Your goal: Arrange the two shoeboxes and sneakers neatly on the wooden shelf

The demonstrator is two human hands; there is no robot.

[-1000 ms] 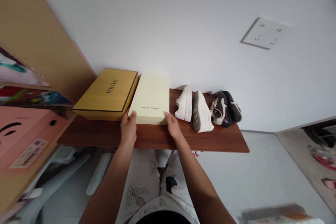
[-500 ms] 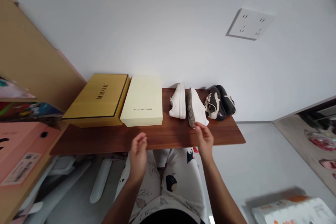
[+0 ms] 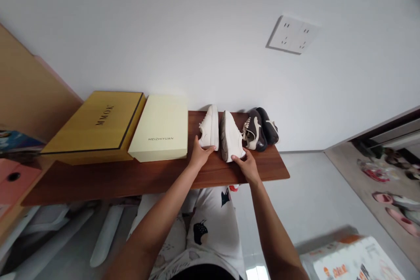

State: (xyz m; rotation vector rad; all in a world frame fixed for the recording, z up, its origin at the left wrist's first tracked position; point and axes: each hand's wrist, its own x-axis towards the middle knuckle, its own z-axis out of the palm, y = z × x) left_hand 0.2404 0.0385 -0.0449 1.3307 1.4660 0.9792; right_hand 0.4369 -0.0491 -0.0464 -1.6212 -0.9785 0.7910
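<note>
Two white sneakers lie on their sides on a brown wooden board, soles facing each other. My left hand [image 3: 199, 155] grips the near end of the left white sneaker [image 3: 210, 126], thumb on the sole side and fingers on the upper. My right hand [image 3: 248, 167] holds the near end of the right white sneaker [image 3: 232, 133] between thumb and fingers; its grey sole shows on the left. Just right of it is a pair of dark sneakers with cream trim [image 3: 254, 129], apart from my fingers. Both white sneakers still rest on the board [image 3: 157, 179].
To the left, a pale yellow shoebox [image 3: 160, 124] and a gold shoebox [image 3: 98, 122] lie side by side on the board. A pink box [image 3: 16, 179] stands at the far left. The wall behind carries a socket plate [image 3: 292, 35]. A white package [image 3: 351, 258] is at lower right.
My left hand has moved right from the board's front edge and taken hold of the left white sneaker. My right hand has closed on the right one. The view has shifted right.
</note>
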